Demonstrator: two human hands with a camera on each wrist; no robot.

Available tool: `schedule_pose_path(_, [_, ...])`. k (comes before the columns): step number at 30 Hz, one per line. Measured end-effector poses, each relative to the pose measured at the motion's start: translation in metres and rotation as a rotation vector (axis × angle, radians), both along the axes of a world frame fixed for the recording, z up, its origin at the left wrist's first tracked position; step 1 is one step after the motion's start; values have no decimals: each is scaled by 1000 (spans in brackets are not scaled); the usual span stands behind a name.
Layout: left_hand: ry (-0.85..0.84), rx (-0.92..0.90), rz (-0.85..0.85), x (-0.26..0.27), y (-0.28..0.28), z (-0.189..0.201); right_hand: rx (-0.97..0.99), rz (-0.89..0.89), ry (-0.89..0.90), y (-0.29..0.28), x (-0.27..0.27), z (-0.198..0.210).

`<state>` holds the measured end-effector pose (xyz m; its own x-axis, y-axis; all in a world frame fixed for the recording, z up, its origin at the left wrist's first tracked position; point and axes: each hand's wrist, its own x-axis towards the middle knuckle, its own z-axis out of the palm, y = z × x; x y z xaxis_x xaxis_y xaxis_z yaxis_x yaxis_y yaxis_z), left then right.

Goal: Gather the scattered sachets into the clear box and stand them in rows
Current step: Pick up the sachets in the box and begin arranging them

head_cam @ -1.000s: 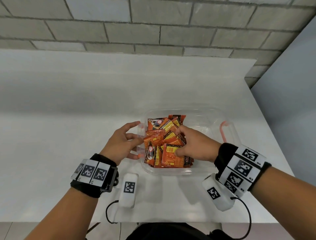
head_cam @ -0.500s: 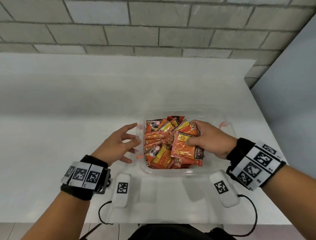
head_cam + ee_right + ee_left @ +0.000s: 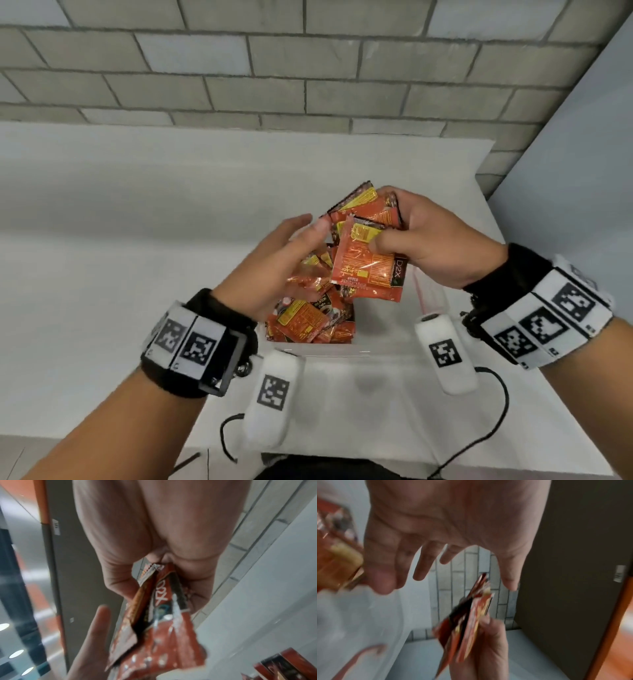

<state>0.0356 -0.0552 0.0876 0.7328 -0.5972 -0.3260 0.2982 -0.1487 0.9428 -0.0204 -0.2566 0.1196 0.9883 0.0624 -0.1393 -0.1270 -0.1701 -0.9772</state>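
Fingers (image 3: 120, 582) pinch sachets (image 3: 154, 615); head view shows clear box (image 3: 376, 349).

left wristband (image 3: 191, 342): black, white tag panels | right wristband (image 3: 548, 308): same | white tagged pods, black cables

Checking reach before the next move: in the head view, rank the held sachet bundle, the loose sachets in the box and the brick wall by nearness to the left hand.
1. Held sachet bundle, just right of the left hand, in the right hand.
2. Loose sachets, below in the clear box.
3. Brick wall, far behind.
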Motion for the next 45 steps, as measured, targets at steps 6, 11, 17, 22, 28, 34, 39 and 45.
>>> schedule_pose_path(6, [417,-270,-143,-18,-36,-16,-52,43,-6,9,-4,-11])
schedule_pose_path(11, [538,-432,-143,-18,-48,-27,-187,73,43,9,1,-19])
schedule_pose_path(17, [500,-433,-106,-9,-39,-35,-554,-26,-9,19,2,-29])
schedule_pose_path(22, [518,-454,-27,1,-30,-42,-366,-212,-12,20,-9,-39])
schedule_pose_path(28, [553,-484,-54,-2,-29,-48,-307,-223,-2,35,-18,-52])
schedule_pose_path(34, [574,-570,-84,0,-22,-47,-118,-260,8,38,-22,-54])
schedule_pose_path(39, [583,-594,-86,3,-15,-49,-60,-377,29,29,-31,-56])
schedule_pose_path(45, [531,-505,-22,2,-11,-50,120,-484,73,24,-38,-52])
